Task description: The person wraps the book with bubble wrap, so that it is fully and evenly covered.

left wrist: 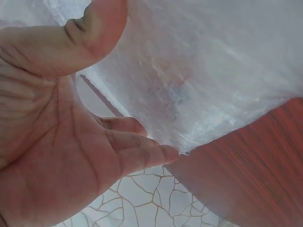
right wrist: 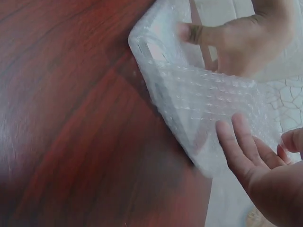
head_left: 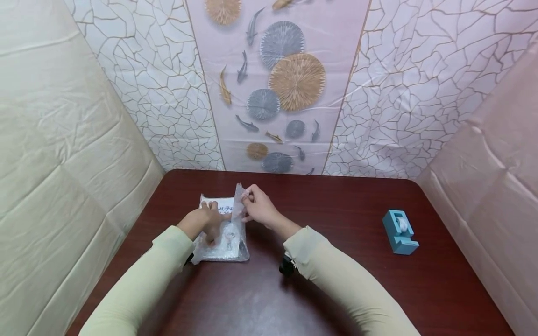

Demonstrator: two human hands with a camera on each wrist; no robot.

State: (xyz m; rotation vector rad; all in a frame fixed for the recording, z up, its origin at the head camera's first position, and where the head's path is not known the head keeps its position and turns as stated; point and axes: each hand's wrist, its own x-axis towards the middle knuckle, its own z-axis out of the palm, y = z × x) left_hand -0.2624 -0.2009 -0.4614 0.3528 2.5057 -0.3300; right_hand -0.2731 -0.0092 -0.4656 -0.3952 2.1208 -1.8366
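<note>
Right hand [head_left: 262, 208] pinches the raised, clear bubble-wrap flap [head_left: 237, 212]. Immediately left, the flat white rectangular item [head_left: 226, 203] lies beneath the spread-fingered left hand [head_left: 203, 219], long axis running near-to-far, on the glossy red-brown table [head_left: 332, 214].

Bubble-wrap [head_left: 230, 245] left, tape dispenser [head_left: 393, 229] right, on table [head_left: 332, 219]; backdrop [head_left: 277, 88] behind

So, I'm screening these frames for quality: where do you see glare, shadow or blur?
Head view: pale glare on the near part of the table, dark shadow beside the right sleeve; left wrist: bubble wrap hazy, marks beneath unreadable; right wrist: left hand blurred at the thumb, small highlights along the bubble wrap.
</note>
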